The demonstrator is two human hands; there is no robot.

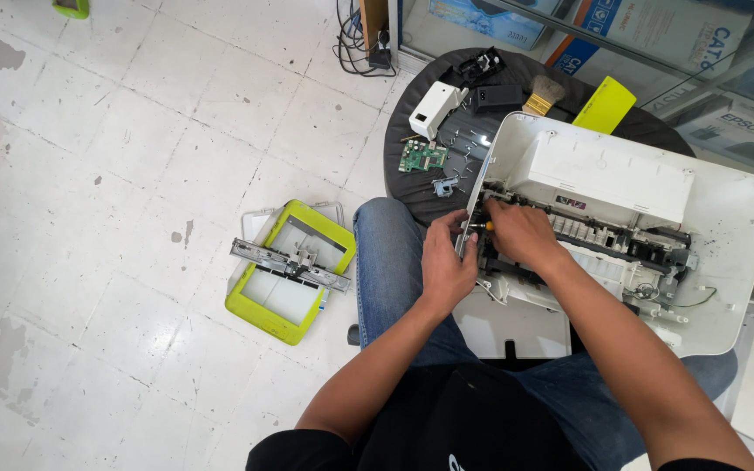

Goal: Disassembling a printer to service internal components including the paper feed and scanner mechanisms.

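Observation:
A white printer with its cover off lies across my lap, its inner black and white mechanism exposed. My left hand grips the printer's left edge, fingers curled round the grey side rail. My right hand is closed round a small screwdriver with an orange and black handle, its tip pointed into the left end of the mechanism. Both hands sit close together at that corner.
A dark round stool beyond my knee bears a green circuit board, a white part, a black adapter, a brush and loose screws. A yellow-green scanner frame with a metal bar lies on the tiled floor at left. Boxes stand behind glass at upper right.

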